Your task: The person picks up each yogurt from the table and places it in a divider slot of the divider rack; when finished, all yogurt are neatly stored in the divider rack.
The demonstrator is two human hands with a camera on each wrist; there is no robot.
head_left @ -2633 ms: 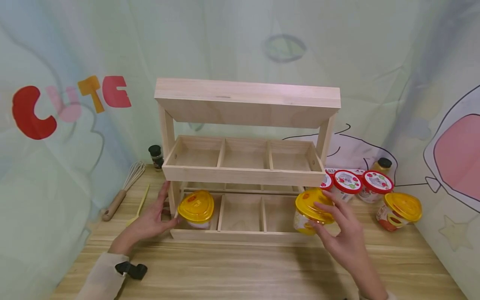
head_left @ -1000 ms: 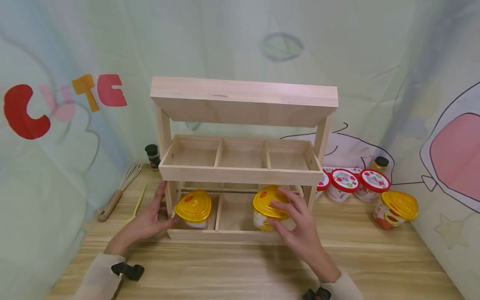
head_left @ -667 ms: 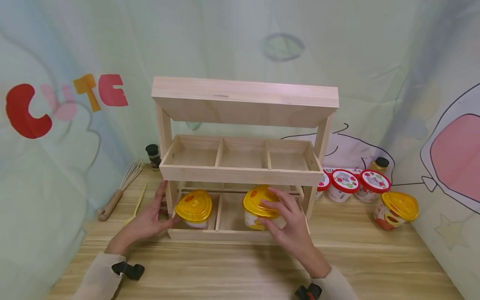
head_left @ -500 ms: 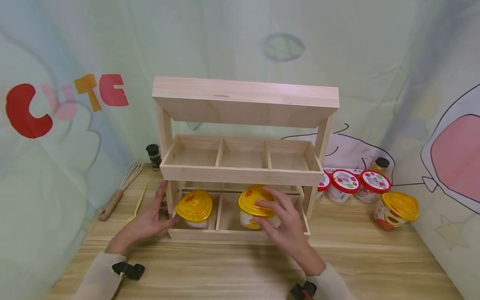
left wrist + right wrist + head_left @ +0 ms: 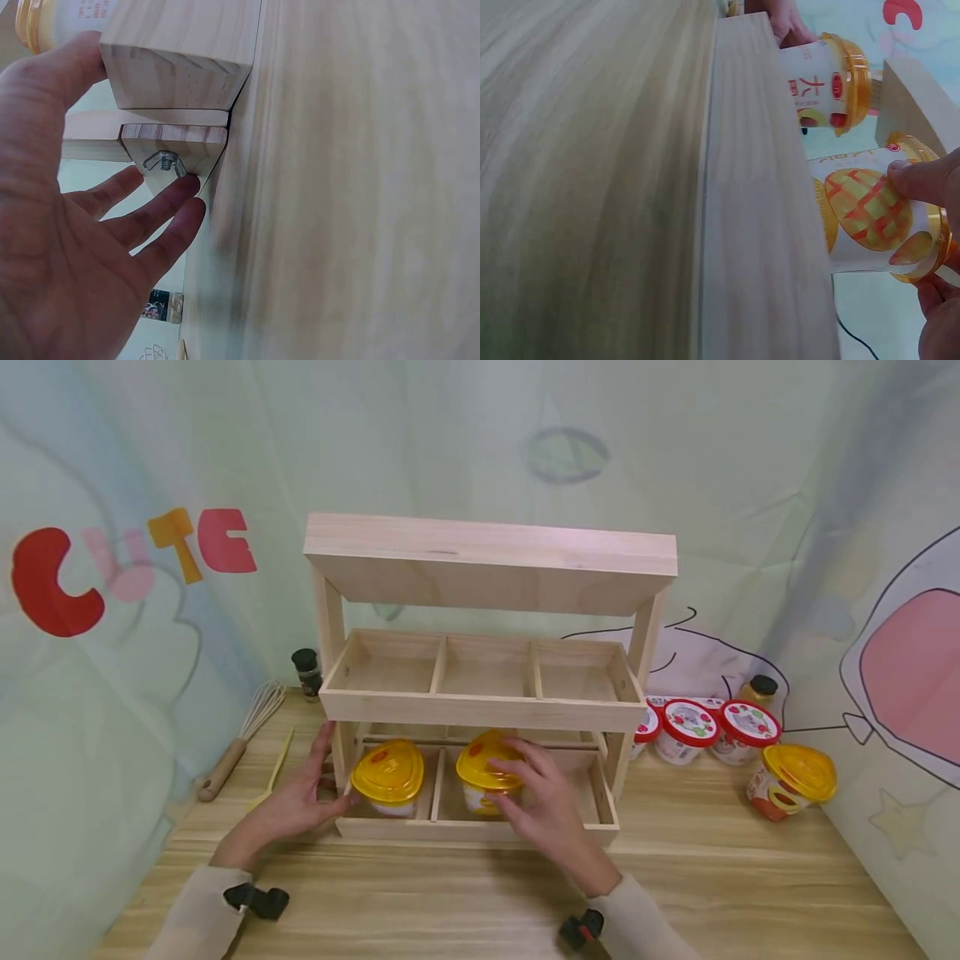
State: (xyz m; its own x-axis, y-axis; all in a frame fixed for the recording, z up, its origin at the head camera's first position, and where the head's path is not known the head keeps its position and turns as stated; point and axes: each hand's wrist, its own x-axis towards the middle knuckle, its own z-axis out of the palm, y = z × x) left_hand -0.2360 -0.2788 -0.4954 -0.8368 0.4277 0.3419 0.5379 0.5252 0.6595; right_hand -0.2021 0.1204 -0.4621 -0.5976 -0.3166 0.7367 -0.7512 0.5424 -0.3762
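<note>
Pale cloth [image 5: 450,443] backs a wood-grained table [image 5: 420,902] bearing a wooden rack [image 5: 483,712] with two tiers of three compartments. Head view: the left tub [image 5: 388,777] occupies the lower left compartment and the held tub [image 5: 476,768] the lower middle one, both yellow-lidded. To the right stand red-lidded tubs [image 5: 688,727] and an outer tub [image 5: 791,777], also yellow-lidded; to the left lie a whisk [image 5: 238,745] and a yellow utensil [image 5: 279,768]. Only the right wrist view shows the fruit print [image 5: 870,210] on the held tub; only the left wrist view shows a wing nut [image 5: 164,161] on the rack's end. The front wall hides the held tub's base, so contact with the compartment floor cannot be told. One red-lidded tub is partly concealed by the rack's post. The right hand [image 5: 551,802], cut off in its wrist view, grips the held tub, thumb on the label below the lid, fingers at the opposite side. The left hand [image 5: 300,797] is spread, fingers slightly bent, thumb against the lower tray; fingertips lie by the wing nut, contact uncertain.
</note>
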